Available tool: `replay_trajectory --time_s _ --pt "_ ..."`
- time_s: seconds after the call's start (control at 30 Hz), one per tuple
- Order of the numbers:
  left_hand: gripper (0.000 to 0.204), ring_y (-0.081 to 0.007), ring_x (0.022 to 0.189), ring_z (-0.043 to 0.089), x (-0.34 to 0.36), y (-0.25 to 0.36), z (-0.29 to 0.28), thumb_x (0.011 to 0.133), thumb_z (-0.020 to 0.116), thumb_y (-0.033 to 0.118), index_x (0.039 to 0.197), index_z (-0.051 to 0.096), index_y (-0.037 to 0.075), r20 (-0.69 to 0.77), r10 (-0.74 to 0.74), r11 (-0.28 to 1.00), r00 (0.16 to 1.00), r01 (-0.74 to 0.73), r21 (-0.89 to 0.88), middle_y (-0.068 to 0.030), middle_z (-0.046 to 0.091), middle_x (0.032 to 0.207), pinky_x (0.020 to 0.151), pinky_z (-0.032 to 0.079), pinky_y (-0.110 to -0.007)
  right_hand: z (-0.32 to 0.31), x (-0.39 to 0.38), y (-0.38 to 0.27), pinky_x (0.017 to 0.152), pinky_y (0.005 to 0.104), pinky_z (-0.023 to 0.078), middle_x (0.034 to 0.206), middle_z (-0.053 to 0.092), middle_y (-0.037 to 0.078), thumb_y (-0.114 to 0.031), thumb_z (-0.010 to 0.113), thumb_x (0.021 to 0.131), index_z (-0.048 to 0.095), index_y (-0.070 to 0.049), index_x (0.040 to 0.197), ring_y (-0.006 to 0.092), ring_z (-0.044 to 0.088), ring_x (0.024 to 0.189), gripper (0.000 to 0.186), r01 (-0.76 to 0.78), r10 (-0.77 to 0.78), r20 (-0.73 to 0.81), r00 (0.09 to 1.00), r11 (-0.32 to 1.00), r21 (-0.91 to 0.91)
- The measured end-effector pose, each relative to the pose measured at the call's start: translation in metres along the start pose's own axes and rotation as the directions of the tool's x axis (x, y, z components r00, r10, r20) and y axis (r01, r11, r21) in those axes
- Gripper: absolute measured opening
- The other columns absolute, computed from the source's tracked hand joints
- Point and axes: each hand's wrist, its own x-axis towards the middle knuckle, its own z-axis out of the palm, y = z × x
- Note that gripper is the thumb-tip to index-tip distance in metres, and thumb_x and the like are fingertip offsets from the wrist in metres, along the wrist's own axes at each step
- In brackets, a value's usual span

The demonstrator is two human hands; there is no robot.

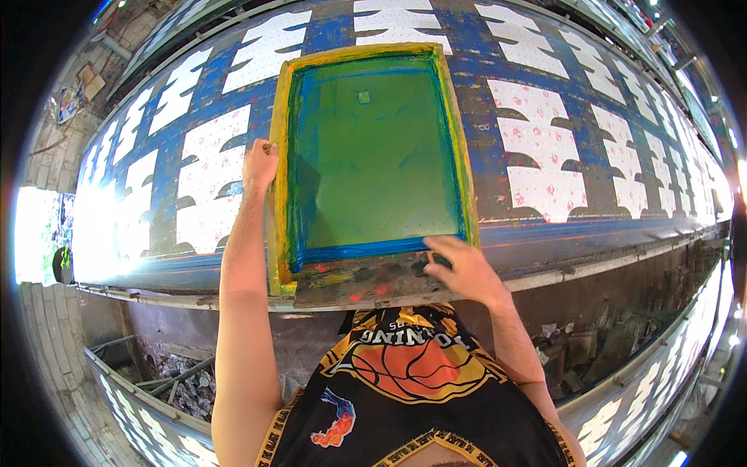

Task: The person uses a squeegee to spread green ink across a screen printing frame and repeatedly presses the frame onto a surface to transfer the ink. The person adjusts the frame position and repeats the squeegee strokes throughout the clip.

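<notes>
A screen-printing frame (pixel 373 163), with green mesh and yellow and blue paint-stained borders, lies on the long printing table (pixel 506 237). My left hand (pixel 261 165) is curled on the frame's upper-left side, gripping its edge. My right hand (pixel 455 265), slightly blurred, has its fingers apart at the lower-right corner, over a dark, paint-spotted strip (pixel 358 279) along the frame's near end. Whether those fingertips touch it I cannot tell. White cut fabric panels (pixel 537 163) with faint pink marks lie in rows to either side and beyond.
A rail (pixel 194 300) runs along the table's near edge, just in front of me. Below it is a dark gap with scattered debris (pixel 183 370). More tables with white panels (pixel 140 416) show at the lower sides. A paved floor (pixel 54 327) is at the left.
</notes>
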Motion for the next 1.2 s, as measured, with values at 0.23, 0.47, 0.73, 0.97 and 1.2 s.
replay_trajectory --time_s 0.23,0.47,0.73,0.97,1.2 --pt "0.032 -0.0379 0.11 0.074 0.0 0.001 0.0 0.103 0.067 0.036 0.12 0.071 0.009 -0.032 -0.029 1.0 0.999 0.029 0.01 -0.0168 0.079 0.116 0.093 0.057 -0.05 -0.033 0.021 0.096 0.107 0.0451 0.054 0.137 0.065 0.026 -0.025 0.081 0.095 0.055 0.006 0.15 0.038 0.067 0.122 0.069 -0.339 0.386 -0.398 0.833 0.922 0.185" --pt "0.034 -0.034 0.112 0.074 -0.003 0.004 -0.005 0.102 0.071 0.035 0.12 0.072 0.005 -0.015 -0.05 0.998 0.999 0.049 -0.048 -0.0146 0.079 0.115 0.096 0.056 -0.045 -0.012 0.038 0.116 0.099 0.0392 0.057 0.127 0.065 0.022 -0.019 0.089 0.081 0.053 0.008 0.152 0.0321 0.068 0.116 0.084 -0.32 0.27 -0.39 0.881 0.945 -0.069" --pt "0.033 -0.0296 0.103 0.076 0.003 -0.01 0.003 0.102 0.073 0.032 0.118 0.074 0.004 -0.033 -0.03 0.993 0.999 0.026 -0.111 -0.014 0.08 0.109 0.093 0.057 -0.042 -0.026 0.042 0.098 0.086 0.0413 0.058 0.112 0.064 0.016 -0.015 0.086 0.074 0.064 0.004 0.143 0.0322 0.069 0.1 0.075 -0.361 0.325 -0.378 0.867 0.932 -0.025" --pt "0.033 -0.0272 0.101 0.075 0.002 0.023 -0.012 0.102 0.074 0.033 0.116 0.073 0.004 0.004 -0.029 0.995 1.0 0.029 -0.097 -0.0123 0.079 0.108 0.091 0.057 -0.041 -0.078 0.029 0.094 0.082 0.043 0.058 0.105 0.064 0.017 -0.015 0.083 0.072 0.067 0.005 0.138 0.0341 0.069 0.094 0.071 -0.216 0.201 -0.436 0.877 0.976 0.017" --pt "0.038 -0.0315 0.099 0.074 -0.03 0.173 0.047 0.102 0.072 0.039 0.116 0.07 0.003 -0.06 0.086 0.971 0.994 -0.097 -0.216 -0.0166 0.077 0.106 0.089 0.056 -0.043 -0.194 -0.024 0.212 0.086 0.0422 0.061 0.104 0.066 0.018 -0.006 0.081 0.07 0.068 -0.001 0.139 0.0359 0.069 0.098 0.07 -0.2 0.194 -0.478 0.857 0.979 0.04"
